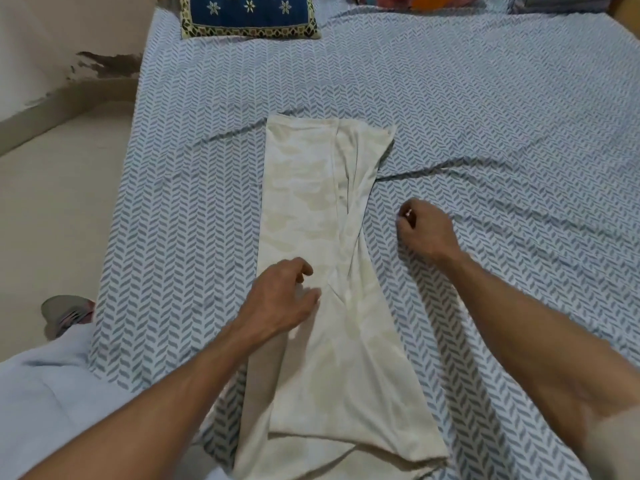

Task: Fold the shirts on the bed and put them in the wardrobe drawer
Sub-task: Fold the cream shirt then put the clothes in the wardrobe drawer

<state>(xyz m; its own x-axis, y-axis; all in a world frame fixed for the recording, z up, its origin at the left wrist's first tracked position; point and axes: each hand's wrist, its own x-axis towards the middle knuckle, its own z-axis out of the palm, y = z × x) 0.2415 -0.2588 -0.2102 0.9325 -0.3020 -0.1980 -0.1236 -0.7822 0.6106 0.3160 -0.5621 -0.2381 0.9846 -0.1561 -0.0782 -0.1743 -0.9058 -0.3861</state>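
Note:
A cream shirt with a faint camouflage print (311, 209) lies on the bed (467, 116), folded lengthwise into a long narrow strip running from near me to the far middle. My left hand (287, 299) rests on the strip's left side near its middle, fingers loosely bent and holding nothing. My right hand (424, 232) hovers over the sheet just right of the shirt, apart from it, fingers curled in with nothing in them and a ring showing. No wardrobe drawer is in view.
The blue-and-white herringbone sheet is wrinkled right of the shirt. A dark blue embroidered cushion (247, 15) lies at the bed's head, with colourful cloth (415, 0) and another pillow (554, 3) along the top edge. Bare floor (59, 188) and a slipper (67, 315) lie left.

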